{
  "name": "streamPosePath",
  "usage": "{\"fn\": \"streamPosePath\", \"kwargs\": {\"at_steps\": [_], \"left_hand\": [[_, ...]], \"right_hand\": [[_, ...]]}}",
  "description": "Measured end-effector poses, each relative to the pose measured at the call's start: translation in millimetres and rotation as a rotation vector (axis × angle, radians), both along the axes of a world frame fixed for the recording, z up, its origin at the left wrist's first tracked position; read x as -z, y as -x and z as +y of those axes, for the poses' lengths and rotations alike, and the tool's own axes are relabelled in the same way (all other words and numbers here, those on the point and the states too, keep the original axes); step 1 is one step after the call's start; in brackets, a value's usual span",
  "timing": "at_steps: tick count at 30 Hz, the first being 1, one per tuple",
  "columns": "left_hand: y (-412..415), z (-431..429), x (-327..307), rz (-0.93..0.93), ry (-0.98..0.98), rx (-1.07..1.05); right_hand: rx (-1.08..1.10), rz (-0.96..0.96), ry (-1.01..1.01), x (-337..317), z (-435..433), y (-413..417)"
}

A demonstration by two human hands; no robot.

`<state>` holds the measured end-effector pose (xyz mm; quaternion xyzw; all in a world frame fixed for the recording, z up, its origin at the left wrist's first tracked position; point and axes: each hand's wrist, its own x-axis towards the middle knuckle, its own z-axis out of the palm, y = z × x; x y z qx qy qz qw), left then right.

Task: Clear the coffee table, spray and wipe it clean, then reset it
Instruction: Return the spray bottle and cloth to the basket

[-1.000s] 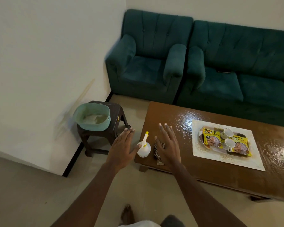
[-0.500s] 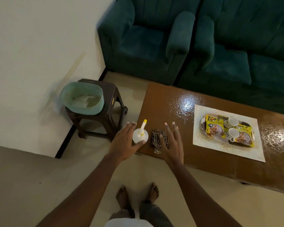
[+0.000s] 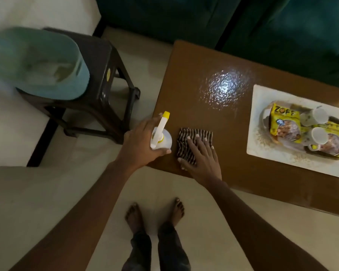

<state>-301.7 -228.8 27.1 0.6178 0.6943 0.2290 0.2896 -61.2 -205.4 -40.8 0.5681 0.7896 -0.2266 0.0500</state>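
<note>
Barely started: gripped spray bottle (image 3: 161, 136) with left hand (image 3: 141, 141) at near-left corner of coffee table (image 3: 194, 98), laid right hand (image 3: 204, 159) flat, fingers straight, on striped cloth (image 3: 196, 133) just beside, with snack packets (image 3: 284, 124) and two cups (image 3: 314, 116) uncleared on placemat (image 3: 282, 165), spraying, wiping, reset all left.

A brown-and-white striped cloth (image 3: 183, 147) is lying at frame centre beside a white, yellow-nozzled plastic spray bottle (image 3: 165, 142) on a glossy brown wooden table (image 3: 194, 75).
</note>
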Motion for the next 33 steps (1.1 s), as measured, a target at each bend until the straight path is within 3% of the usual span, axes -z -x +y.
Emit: {"fn": "streamPosePath", "kwargs": {"at_steps": [5,11,17,20,27,31,33], "left_hand": [[2.7,11.0,37.5,-0.216,-0.011,0.031],[-0.6,27.2,40.2,-0.170,-0.086,0.131],[-1.4,16.2,36.3,-0.097,-0.102,0.030],[-0.9,4.7,31.9,-0.081,-0.115,-0.038],[1.7,-31.0,21.7,0.010,-0.150,-0.167],[3.4,-44.5,11.4,0.029,-0.130,-0.228],[3.0,-48.8,2.9,0.030,-0.130,-0.227]], "right_hand": [[-0.121,-0.033,-0.115,54.6,17.5,-1.1],[-0.186,-0.076,-0.165,68.6,28.3,-21.7],[0.319,-0.085,-0.153,71.0,32.9,-17.8],[0.388,-0.077,-0.166,69.5,15.3,4.3],[0.399,0.321,-0.094,56.2,-34.7,29.8],[0.994,0.937,0.294,21.4,-33.5,45.6],[1.224,1.117,0.507,9.1,-27.5,48.1]]}}
